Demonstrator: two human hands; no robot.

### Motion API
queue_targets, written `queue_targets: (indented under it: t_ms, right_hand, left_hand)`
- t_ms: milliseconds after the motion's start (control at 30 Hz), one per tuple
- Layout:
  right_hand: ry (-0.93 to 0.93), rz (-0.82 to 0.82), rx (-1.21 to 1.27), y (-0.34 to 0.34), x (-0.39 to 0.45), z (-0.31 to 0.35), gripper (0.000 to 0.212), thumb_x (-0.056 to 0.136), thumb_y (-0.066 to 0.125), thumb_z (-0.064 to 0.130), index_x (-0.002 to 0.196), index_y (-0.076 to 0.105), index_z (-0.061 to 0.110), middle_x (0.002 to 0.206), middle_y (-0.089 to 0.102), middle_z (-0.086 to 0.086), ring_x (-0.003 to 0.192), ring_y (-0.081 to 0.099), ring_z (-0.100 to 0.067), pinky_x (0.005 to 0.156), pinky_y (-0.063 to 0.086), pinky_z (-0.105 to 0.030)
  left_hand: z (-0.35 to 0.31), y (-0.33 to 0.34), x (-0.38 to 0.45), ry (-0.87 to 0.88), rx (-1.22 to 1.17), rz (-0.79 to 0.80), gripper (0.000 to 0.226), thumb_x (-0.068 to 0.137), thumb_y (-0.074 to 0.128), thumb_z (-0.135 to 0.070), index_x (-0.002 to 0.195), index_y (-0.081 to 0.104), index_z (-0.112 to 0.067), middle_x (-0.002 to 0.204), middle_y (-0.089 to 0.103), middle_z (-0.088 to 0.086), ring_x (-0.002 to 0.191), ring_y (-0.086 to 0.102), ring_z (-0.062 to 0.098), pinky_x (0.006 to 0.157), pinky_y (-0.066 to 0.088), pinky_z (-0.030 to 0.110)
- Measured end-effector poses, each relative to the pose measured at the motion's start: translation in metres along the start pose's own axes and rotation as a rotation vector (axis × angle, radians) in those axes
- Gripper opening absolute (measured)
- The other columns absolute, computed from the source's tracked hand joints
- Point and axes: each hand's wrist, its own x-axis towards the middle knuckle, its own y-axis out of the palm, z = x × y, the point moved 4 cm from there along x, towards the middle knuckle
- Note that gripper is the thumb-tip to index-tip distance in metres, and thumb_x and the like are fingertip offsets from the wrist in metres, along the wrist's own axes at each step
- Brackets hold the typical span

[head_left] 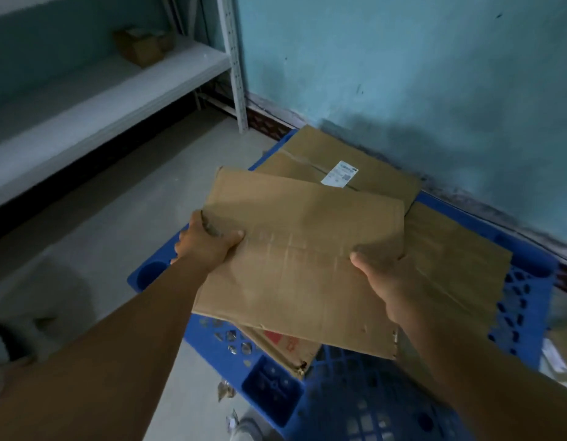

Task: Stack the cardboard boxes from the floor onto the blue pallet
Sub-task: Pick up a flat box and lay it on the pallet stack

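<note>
Hands grip one flattened cardboard box (301, 259) at frame centre: left hand (205, 241) pinches its left edge, right hand (387, 281) its right edge. Held above blue pallet (523, 300), where other flattened boxes (355, 160) lie.

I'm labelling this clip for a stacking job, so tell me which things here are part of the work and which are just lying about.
Part of the job:
- flattened box held by the left hand and right hand
- flat boxes already on the pallet
- blue pallet

Just lying about:
- small box on the white shelf
- scraps on the floor
</note>
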Motion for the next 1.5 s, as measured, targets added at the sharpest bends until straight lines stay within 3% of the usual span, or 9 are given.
queue_targets:
  t_ms: [133, 300, 400, 633, 767, 1067, 1233, 1367, 1500]
  right_hand:
    - [0.06, -0.051, 0.039, 0.001, 0.017, 0.014, 0.101, 0.078, 0.07, 0.052, 0.149, 0.019, 0.001, 0.147, 0.035, -0.019, 0.132, 0.039, -0.035, 0.107, 0.033, -0.041]
    - [0.041, -0.07, 0.009, -0.004, 0.034, 0.035, 0.091, 0.081, 0.065, 0.055, 0.146, 0.03, 0.001, 0.145, 0.038, -0.021, 0.132, 0.039, -0.036, 0.111, 0.03, -0.045]
    - [0.095, -0.104, 0.144, -0.01, 0.044, 0.042, 0.099, 0.075, 0.072, 0.055, 0.148, 0.028, 0.006, 0.147, 0.038, -0.015, 0.131, 0.04, -0.033, 0.107, 0.032, -0.045]
    - [0.034, -0.124, 0.169, -0.023, 0.083, 0.073, 0.089, 0.084, 0.065, 0.049, 0.149, 0.025, 0.003, 0.151, 0.033, -0.017, 0.135, 0.035, -0.034, 0.11, 0.028, -0.043]
    - [0.09, -0.153, 0.292, -0.029, 0.123, 0.084, 0.094, 0.077, 0.072, 0.049, 0.149, 0.026, 0.008, 0.147, 0.039, -0.013, 0.131, 0.041, -0.031, 0.104, 0.034, -0.042]
    - [0.054, -0.19, 0.313, -0.057, 0.212, 0.114, 0.074, 0.081, 0.074, 0.036, 0.138, 0.038, 0.008, 0.136, 0.05, -0.012, 0.12, 0.049, -0.029, 0.082, 0.031, -0.031]
    - [0.032, -0.174, 0.297, -0.062, 0.262, 0.119, 0.077, 0.08, 0.073, 0.041, 0.14, 0.035, 0.012, 0.129, 0.052, -0.009, 0.098, 0.046, -0.021, 0.081, 0.034, -0.034]
    - [0.025, -0.172, 0.266, -0.059, 0.28, 0.122, 0.073, 0.078, 0.074, 0.039, 0.135, 0.036, 0.014, 0.116, 0.051, -0.004, 0.085, 0.045, -0.017, 0.058, 0.034, -0.027]
    - [-0.015, -0.182, 0.249, -0.053, 0.282, 0.124, 0.071, 0.075, 0.076, 0.037, 0.131, 0.038, 0.014, 0.114, 0.05, -0.001, 0.094, 0.046, -0.017, 0.078, 0.037, -0.03]
  left_hand:
    - [-0.032, 0.006, 0.03, 0.059, 0.049, 0.055, 0.11, 0.045, 0.068, -0.074, 0.14, 0.031, -0.034, 0.139, 0.045, 0.009, 0.125, 0.045, 0.037, 0.102, 0.04, 0.058]
    - [-0.071, 0.011, 0.052, 0.136, 0.082, 0.083, 0.1, 0.074, 0.076, -0.05, 0.152, 0.018, -0.03, 0.147, 0.023, 0.01, 0.132, 0.035, 0.037, 0.111, 0.032, 0.054]
    - [-0.091, 0.016, 0.064, 0.189, 0.063, 0.111, 0.105, 0.073, 0.079, -0.046, 0.153, 0.014, -0.029, 0.15, 0.02, 0.007, 0.134, 0.034, 0.035, 0.112, 0.03, 0.053]
    - [-0.136, 0.034, 0.094, 0.274, 0.062, 0.104, 0.1, 0.068, 0.083, -0.038, 0.148, 0.025, -0.029, 0.146, 0.033, 0.004, 0.132, 0.038, 0.031, 0.109, 0.033, 0.054]
    - [-0.164, 0.054, 0.12, 0.283, 0.133, 0.08, 0.101, 0.067, 0.083, -0.042, 0.148, 0.025, -0.031, 0.147, 0.034, 0.003, 0.133, 0.036, 0.032, 0.108, 0.034, 0.053]
    - [-0.238, 0.114, 0.185, 0.34, 0.165, 0.116, 0.102, 0.065, 0.084, -0.042, 0.149, 0.027, -0.032, 0.151, 0.031, 0.003, 0.134, 0.036, 0.032, 0.108, 0.035, 0.053]
    - [-0.262, 0.143, 0.211, 0.36, 0.172, 0.12, 0.097, 0.067, 0.082, -0.041, 0.148, 0.03, -0.026, 0.149, 0.034, 0.004, 0.132, 0.039, 0.031, 0.107, 0.036, 0.052]
    - [-0.265, 0.155, 0.221, 0.375, 0.225, 0.09, 0.08, 0.075, 0.077, -0.041, 0.143, 0.039, -0.024, 0.144, 0.038, 0.005, 0.128, 0.043, 0.029, 0.106, 0.038, 0.05]
    - [-0.253, 0.155, 0.223, 0.411, 0.335, 0.093, 0.076, 0.082, 0.07, -0.048, 0.146, 0.035, -0.028, 0.149, 0.032, 0.007, 0.133, 0.039, 0.03, 0.109, 0.035, 0.046]
